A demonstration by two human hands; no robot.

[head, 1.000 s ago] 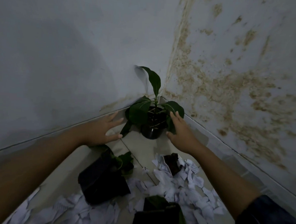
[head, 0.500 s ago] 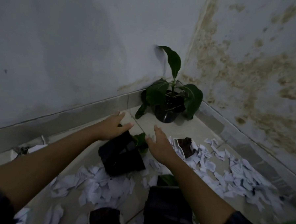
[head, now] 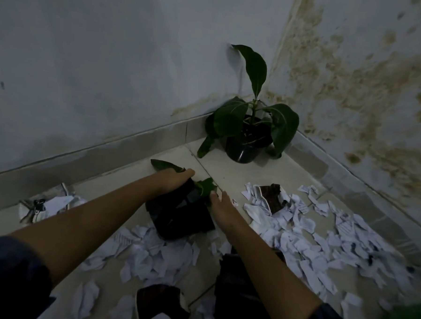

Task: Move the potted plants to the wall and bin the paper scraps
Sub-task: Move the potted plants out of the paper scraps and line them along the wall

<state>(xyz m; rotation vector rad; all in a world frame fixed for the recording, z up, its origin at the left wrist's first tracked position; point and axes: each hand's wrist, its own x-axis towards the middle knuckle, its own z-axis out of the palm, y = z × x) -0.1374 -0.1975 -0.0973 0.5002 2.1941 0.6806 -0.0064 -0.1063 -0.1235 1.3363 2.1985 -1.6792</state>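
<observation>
The left hand point(head: 173, 181) is curling its fingers point(head: 188, 173) over the far top edge of a black plant bag point(head: 179, 215), gripping it where a leaf point(head: 165, 165) is sticking out. The right hand point(head: 222, 210) is lying against the bag's right side with its fingers point(head: 221, 196) held fairly straight and pressing near the small leaves point(head: 206, 187); whether they are wrapping round the bag cannot be told in the dim light. The bag is sitting tilted on the tiled floor point(head: 228, 170), between both hands, near the skirting of the left wall point(head: 88, 55) but apart from it.

Farther off, a potted plant point(head: 249, 127) in a round black pot is standing upright in the corner, its tall leaf touching the left wall and the stained right wall point(head: 366, 94) just beside it.

White paper scraps point(head: 298, 239) are lying scattered across the floor to the right of the bag and in front of it. A torn dark bag point(head: 272, 196) is resting among the scraps on the right. Two more dark bags are sitting close to the person, one under the right forearm point(head: 236, 295) and one at the bottom edge point(head: 160, 305).
</observation>
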